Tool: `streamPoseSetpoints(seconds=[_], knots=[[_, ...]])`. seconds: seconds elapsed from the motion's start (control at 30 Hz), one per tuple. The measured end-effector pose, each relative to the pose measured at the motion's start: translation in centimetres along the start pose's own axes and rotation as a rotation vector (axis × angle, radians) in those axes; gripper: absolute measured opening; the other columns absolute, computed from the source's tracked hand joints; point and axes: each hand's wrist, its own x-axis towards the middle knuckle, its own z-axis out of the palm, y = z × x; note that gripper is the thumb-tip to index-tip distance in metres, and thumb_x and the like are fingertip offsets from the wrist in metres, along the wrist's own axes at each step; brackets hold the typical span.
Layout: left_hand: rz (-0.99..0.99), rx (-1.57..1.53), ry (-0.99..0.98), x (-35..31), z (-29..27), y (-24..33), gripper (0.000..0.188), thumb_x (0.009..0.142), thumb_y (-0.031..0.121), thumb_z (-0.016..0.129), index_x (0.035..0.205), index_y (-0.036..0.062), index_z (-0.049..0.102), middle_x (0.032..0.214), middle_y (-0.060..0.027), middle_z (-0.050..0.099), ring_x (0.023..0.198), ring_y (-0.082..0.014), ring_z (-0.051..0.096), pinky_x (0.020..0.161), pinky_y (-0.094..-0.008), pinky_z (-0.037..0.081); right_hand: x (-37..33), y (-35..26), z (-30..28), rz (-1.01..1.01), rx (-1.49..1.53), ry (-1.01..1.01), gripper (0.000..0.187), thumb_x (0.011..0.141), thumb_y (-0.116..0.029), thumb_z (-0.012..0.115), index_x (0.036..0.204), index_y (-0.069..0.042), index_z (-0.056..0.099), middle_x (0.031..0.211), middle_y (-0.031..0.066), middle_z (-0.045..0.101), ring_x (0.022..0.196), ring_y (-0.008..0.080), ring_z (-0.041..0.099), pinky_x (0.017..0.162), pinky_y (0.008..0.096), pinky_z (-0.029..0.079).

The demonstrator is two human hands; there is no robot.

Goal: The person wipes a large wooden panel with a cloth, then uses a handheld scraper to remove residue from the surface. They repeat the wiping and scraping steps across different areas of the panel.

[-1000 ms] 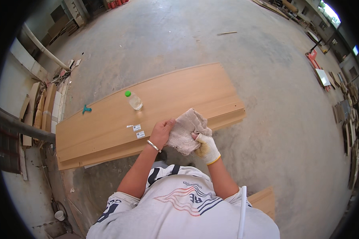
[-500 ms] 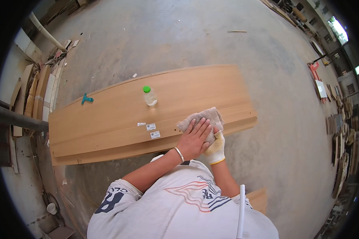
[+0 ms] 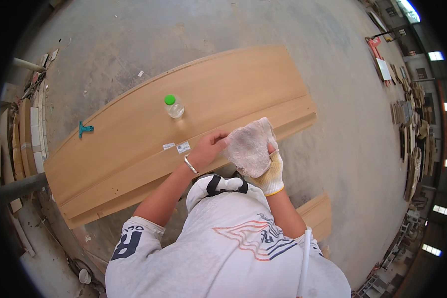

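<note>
A greyish-pink cloth [image 3: 251,146], darker with dirt in its middle, hangs spread over the near right edge of a long wooden panel [image 3: 233,84]. My right hand [image 3: 270,176], in a white knitted glove with fingertips bare, grips the cloth at its right side, the thumb on top. My bare left hand [image 3: 208,150], with a silver bangle at the wrist, has its fingers bent and thumb and forefinger pinched at the cloth's left edge. A clear bottle [image 3: 175,109] with a green cap and clear liquid stands on the panel. White stickers [image 3: 183,147] lie beside my left hand.
A teal scraper-like tool [image 3: 85,129] lies at the panel's far left edge. Another wooden board [image 3: 315,214] shows beside my right elbow. Boards [image 3: 27,134] lean along the left wall; stacked material [image 3: 405,116] lines the right side. A dark pipe [image 3: 22,187] juts in at left.
Both hands have lifted the cloth off the panel, and its soiled face now shows. My left hand has moved from on top of it to its left edge. The view has turned somewhat.
</note>
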Motion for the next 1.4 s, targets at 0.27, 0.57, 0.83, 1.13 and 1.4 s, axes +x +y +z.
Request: streamPoseSetpoints(seconds=[0.27,0.57,0.83,1.13,1.4], knots=[[-0.083,-0.364,0.109,2.2,1.5,-2.4,0.034,0.106,0.031,0.063,0.107,-0.0015,0.072,0.086,-0.0016,0.072,0.081,-0.0098,0.067,0.076,-0.0265,0.054,1.3,1.5,-3.1,-0.037,0.067,0.07,0.07,0.102,-0.049,0.052,0.159,-0.012,0.037,0.158,0.0185,0.046,0.143,0.0419,0.047,0.113,0.0613,0.043],[-0.061,0.32,0.928,6.8,-11.2,-15.4,0.037,0.089,0.011,0.068,0.124,-0.0004,0.064,0.107,-0.0135,0.069,0.092,-0.0227,0.067,0.082,-0.0363,0.054,1.2,0.9,-3.5,-0.19,0.068,0.223,0.063,0.103,-0.039,0.052,0.158,-0.011,0.038,0.157,0.0168,0.049,0.142,0.0423,0.049,0.113,0.0608,0.043],[0.167,0.8,0.792,9.7,-21.8,-17.2,0.101,0.074,0.021,0.087,0.156,0.0005,0.033,0.16,-0.0211,0.04,0.143,-0.035,0.046,0.116,-0.0481,0.04,0.4,0.9,-4.8,-0.217,0.19,0.089,0.065,0.098,-0.03,0.061,0.156,-0.012,0.041,0.154,0.0164,0.051,0.141,0.0414,0.05,0.114,0.0638,0.043],[0.22,0.853,0.642,14.5,-21.3,-11.0,0.064,0.073,0.028,0.087,0.129,0.0064,0.063,0.12,-0.017,0.071,0.11,-0.0396,0.067,0.098,-0.047,0.053,3.3,1.9,-3.9,-0.229,0.205,0.323,0.055,0.097,-0.001,0.048,0.151,-0.011,0.043,0.146,0.015,0.055,0.134,0.0383,0.056,0.112,0.0601,0.048],[0.567,1.649,0.089,10.1,-8.4,0.8,0.035,0.077,0.013,0.074,0.111,0.011,0.067,0.112,-0.0091,0.068,0.113,-0.0277,0.062,0.102,-0.0455,0.043,5.2,2.5,-3.9,-0.225,0.154,0.232,0.047,0.106,-0.01,0.045,0.152,-0.011,0.042,0.148,0.0121,0.054,0.135,0.0322,0.055,0.115,0.0528,0.047]])
